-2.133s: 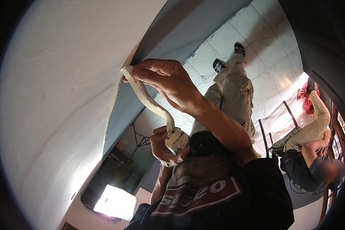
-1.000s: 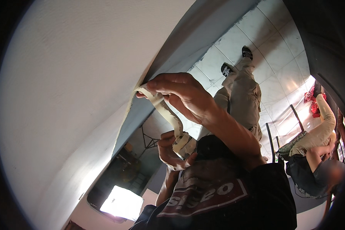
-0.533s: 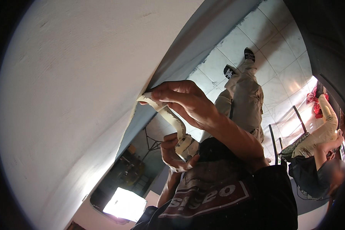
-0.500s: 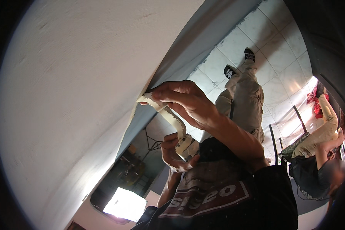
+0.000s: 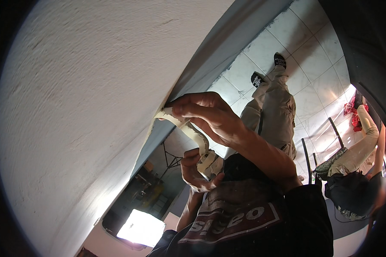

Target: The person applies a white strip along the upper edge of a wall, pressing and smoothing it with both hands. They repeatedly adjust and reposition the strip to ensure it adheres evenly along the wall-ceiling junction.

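My right hand (image 5: 206, 118) pinches the upper end of a curved, cream, tape-like strip (image 5: 197, 137) against the edge where a rough white wall (image 5: 94, 85) meets a grey-blue surface (image 5: 150, 145). The strip has mottled dark edges and runs down to my left hand (image 5: 193, 175), whose curled fingers hold a lumpy cream roll (image 5: 210, 165) with dark patches. My left hand sits lower, in front of my torso. Exactly where the pinched end touches the edge is partly hidden by my fingers.
My legs and dark shoes show on white floor tiles (image 5: 309, 64). At right, a seated person (image 5: 351, 192) with a chair (image 5: 334, 132) and red cloth (image 5: 356, 120) nearby. A black metal frame (image 5: 171, 160) and a bright window (image 5: 139, 227) lie at lower left.
My hands and the strip have shifted right and downward in the view, along with the surroundings; both hands keep their grip. The seated person's head and arm have moved.
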Motion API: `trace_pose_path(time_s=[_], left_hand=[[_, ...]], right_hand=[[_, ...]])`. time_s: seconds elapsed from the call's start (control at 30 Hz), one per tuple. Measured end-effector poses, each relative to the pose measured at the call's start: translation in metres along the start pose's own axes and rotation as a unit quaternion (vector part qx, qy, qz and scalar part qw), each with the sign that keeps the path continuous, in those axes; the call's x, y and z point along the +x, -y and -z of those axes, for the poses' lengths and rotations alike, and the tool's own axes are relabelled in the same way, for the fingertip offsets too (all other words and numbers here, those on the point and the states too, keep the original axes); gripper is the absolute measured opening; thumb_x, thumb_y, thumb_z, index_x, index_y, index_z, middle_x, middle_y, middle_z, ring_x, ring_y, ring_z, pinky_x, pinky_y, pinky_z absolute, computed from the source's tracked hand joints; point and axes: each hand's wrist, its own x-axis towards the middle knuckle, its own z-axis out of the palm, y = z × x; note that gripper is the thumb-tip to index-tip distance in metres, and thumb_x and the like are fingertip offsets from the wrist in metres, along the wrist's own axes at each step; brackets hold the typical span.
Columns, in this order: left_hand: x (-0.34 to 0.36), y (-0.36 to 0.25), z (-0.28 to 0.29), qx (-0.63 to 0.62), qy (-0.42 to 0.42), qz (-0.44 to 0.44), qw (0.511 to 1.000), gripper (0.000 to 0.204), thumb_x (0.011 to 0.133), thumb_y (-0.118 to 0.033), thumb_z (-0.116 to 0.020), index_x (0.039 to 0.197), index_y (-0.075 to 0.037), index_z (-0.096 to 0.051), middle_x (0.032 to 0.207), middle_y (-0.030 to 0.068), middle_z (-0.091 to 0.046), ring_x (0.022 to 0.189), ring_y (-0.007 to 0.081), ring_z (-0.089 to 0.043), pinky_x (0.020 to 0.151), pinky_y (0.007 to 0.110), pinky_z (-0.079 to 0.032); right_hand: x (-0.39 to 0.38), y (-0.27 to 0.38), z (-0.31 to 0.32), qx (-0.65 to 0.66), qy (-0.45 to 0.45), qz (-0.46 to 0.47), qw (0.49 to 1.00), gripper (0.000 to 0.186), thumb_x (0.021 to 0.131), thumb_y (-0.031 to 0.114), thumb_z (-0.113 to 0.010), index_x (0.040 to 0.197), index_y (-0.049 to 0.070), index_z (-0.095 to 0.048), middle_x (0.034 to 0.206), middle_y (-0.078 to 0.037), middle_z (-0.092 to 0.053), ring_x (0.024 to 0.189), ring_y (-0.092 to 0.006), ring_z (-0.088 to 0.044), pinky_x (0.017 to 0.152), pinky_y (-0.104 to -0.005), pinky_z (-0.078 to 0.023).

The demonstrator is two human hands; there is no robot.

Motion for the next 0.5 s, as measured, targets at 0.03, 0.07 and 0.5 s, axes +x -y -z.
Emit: trace_pose_path(time_s=[0.03, 0.07, 0.5], left_hand=[[0.0014, -0.0009, -0.0008, 0.006, 0.000, -0.003, 1.000, 0.083, 0.069, -0.028, -0.100, 0.121, 0.002, -0.043, 0.125, 0.0221, -0.053, 0.113, 0.0296, -0.065, 0.095, 0.041, -0.056], [0.0014, -0.0022, -0.0018, 0.013, -0.001, -0.006, 1.000, 0.083, 0.069, -0.028, -0.100, 0.121, 0.002, -0.043, 0.125, 0.0225, -0.053, 0.113, 0.0297, -0.065, 0.095, 0.041, -0.056], [0.0013, -0.0012, -0.0016, 0.002, -0.003, -0.001, 1.000, 0.081, 0.071, -0.030, -0.099, 0.120, 0.001, -0.042, 0.126, 0.0217, -0.052, 0.114, 0.0305, -0.065, 0.095, 0.041, -0.056]], right_hand=[[-0.0006, 0.0009, 0.0000, -0.001, 0.002, 0.002, 1.000, 0.016, 0.097, 0.014, -0.074, 0.106, 0.001, -0.079, 0.100, -0.009, -0.076, 0.098, -0.0161, -0.068, 0.096, -0.0331, -0.052], [-0.0014, 0.0007, -0.0004, -0.002, 0.004, 0.002, 1.000, 0.015, 0.097, 0.013, -0.074, 0.106, 0.001, -0.079, 0.100, -0.008, -0.076, 0.098, -0.0160, -0.068, 0.096, -0.0333, -0.052], [0.0006, -0.0042, 0.0023, -0.033, 0.004, 0.016, 0.999, 0.013, 0.095, 0.013, -0.076, 0.103, 0.004, -0.081, 0.098, -0.010, -0.078, 0.096, -0.0179, -0.072, 0.094, -0.0359, -0.055]])
